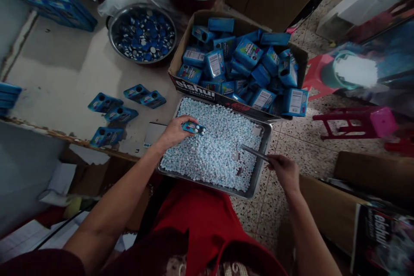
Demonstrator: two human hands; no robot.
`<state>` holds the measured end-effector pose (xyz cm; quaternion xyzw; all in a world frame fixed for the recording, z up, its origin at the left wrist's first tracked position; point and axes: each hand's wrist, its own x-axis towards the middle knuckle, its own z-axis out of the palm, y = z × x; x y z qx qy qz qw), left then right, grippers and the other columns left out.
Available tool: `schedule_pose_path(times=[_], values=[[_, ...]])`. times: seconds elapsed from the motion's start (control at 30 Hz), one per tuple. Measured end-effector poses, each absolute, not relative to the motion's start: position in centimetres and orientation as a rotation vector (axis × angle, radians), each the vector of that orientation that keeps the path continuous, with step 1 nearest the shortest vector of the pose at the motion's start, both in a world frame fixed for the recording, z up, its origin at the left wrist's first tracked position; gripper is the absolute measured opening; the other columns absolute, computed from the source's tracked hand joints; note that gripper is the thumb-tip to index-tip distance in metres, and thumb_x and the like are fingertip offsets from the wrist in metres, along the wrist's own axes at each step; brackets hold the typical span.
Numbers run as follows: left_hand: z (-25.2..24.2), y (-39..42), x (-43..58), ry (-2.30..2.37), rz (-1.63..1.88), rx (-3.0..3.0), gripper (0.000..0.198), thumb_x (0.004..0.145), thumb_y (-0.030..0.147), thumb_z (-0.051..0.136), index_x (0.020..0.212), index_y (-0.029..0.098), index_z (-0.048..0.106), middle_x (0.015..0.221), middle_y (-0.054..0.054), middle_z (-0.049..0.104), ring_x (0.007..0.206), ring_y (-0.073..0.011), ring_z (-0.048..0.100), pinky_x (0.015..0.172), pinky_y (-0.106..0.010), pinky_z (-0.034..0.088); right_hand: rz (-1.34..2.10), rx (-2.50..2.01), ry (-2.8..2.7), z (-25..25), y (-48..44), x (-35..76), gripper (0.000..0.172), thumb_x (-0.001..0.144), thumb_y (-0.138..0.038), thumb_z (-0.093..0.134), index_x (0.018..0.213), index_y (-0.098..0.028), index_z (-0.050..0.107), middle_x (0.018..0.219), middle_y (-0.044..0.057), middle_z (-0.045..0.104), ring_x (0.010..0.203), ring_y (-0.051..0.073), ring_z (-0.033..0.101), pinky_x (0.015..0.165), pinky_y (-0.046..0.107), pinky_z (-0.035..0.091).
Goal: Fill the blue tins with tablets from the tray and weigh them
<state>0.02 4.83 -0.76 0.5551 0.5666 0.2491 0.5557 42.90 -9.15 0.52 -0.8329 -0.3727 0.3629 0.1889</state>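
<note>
My left hand [174, 131] is closed round a small blue box [193, 128] and holds it over a metal tray [258, 168] heaped with small pale blue-white pellets [213, 146]. A few pellets show at the box's open top. My right hand [284, 171] grips the handle of a metal scoop [254, 152], whose end is dug into the pellets at the tray's right side. The tray rests across my lap, over a red garment [200, 220].
A cardboard carton [187, 82] full of blue boxes stands just behind the tray. Several flat blue boxes [121, 114] lie on the pale board to the left. A metal bowl [142, 32] holds blue caps. Pink stools [359, 123] stand on the speckled floor at right.
</note>
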Motion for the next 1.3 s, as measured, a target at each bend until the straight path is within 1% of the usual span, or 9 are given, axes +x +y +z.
schedule_pose_path(times=[0.13,0.3,0.43,0.6,0.77,0.9,1.07,1.17,1.3], values=[[-0.9,5.4,-0.7,1.366,0.627,1.271,0.04,0.06,0.029,0.084,0.098,0.02,0.074,0.111,-0.007,0.072,0.113,-0.0281,0.065,0.105,-0.043,0.049,1.052,-2.322,-1.039,0.3,-9.2,43.9,0.04,0.073,-0.046,0.071,0.093,-0.013,0.081,0.063,0.007,0.074,0.056,0.022,0.07,0.054,0.029,0.052],[-1.7,5.5,-0.1,1.249,0.67,0.963,0.06,0.051,0.036,0.091,0.104,0.017,0.07,0.118,-0.01,0.072,0.113,-0.0291,0.067,0.101,-0.041,0.052,1.141,-2.293,-1.011,-1.9,-9.2,45.4,0.039,0.069,-0.046,0.077,0.091,-0.015,0.081,0.065,0.007,0.075,0.056,0.022,0.07,0.057,0.031,0.054],[-2.7,5.0,0.7,1.176,0.711,0.921,0.056,0.057,0.034,0.089,0.107,0.019,0.069,0.125,-0.011,0.07,0.119,-0.029,0.065,0.1,-0.04,0.052,1.316,-2.115,-0.853,-6.2,-7.5,40.5,0.046,0.061,-0.052,0.083,0.087,-0.015,0.079,0.067,0.006,0.075,0.059,0.022,0.071,0.057,0.031,0.057],[-3.2,4.2,0.2,1.213,0.785,0.914,0.053,0.061,0.033,0.086,0.108,0.019,0.066,0.131,-0.011,0.068,0.128,-0.0289,0.06,0.105,-0.041,0.05,1.483,-1.962,-0.807,-9.6,-5.3,32.8,0.048,0.065,-0.057,0.079,0.087,-0.014,0.077,0.06,0.004,0.071,0.052,0.018,0.066,0.05,0.028,0.054],[-2.3,4.1,0.0,1.267,0.689,1.006,0.052,0.06,0.033,0.086,0.107,0.019,0.068,0.124,-0.009,0.071,0.115,-0.0271,0.066,0.102,-0.04,0.051,1.476,-1.932,-0.797,-5.0,-5.9,35.8,0.042,0.066,-0.05,0.085,0.087,-0.014,0.079,0.069,0.005,0.074,0.054,0.015,0.066,0.057,0.029,0.059],[-0.7,3.9,1.0,1.34,0.571,1.247,0.044,0.063,0.029,0.084,0.105,0.021,0.072,0.116,-0.005,0.072,0.109,-0.0267,0.067,0.103,-0.041,0.049,1.554,-1.827,-0.739,-1.2,-5.5,37.1,0.037,0.066,-0.043,0.088,0.089,-0.015,0.08,0.074,0.005,0.075,0.054,0.013,0.065,0.057,0.026,0.058],[0.7,3.2,1.5,1.359,0.529,1.418,0.038,0.067,0.017,0.078,0.104,0.023,0.074,0.114,-0.004,0.071,0.108,-0.0258,0.066,0.104,-0.042,0.048,1.541,-1.717,-0.956,1.1,-1.6,33.9,0.031,0.073,-0.041,0.083,0.091,-0.015,0.081,0.066,0.003,0.073,0.054,0.014,0.064,0.057,0.027,0.055],[0.8,2.7,1.3,1.37,0.543,1.43,0.038,0.068,0.017,0.077,0.105,0.022,0.073,0.114,-0.005,0.071,0.112,-0.0268,0.065,0.105,-0.042,0.048,1.364,-1.752,-1.324,4.4,0.3,31.0,0.021,0.081,-0.032,0.074,0.093,-0.017,0.081,0.062,0.003,0.071,0.053,0.015,0.064,0.056,0.027,0.052],[0.6,2.0,1.2,1.385,0.579,1.381,0.038,0.067,0.02,0.076,0.105,0.021,0.072,0.112,-0.005,0.071,0.11,-0.0272,0.065,0.101,-0.039,0.049,0.822,-1.753,-2.014,10.7,1.2,25.7,0.018,0.081,-0.014,0.064,0.085,-0.02,0.081,0.077,0.005,0.076,0.069,0.018,0.069,0.066,0.03,0.052]])
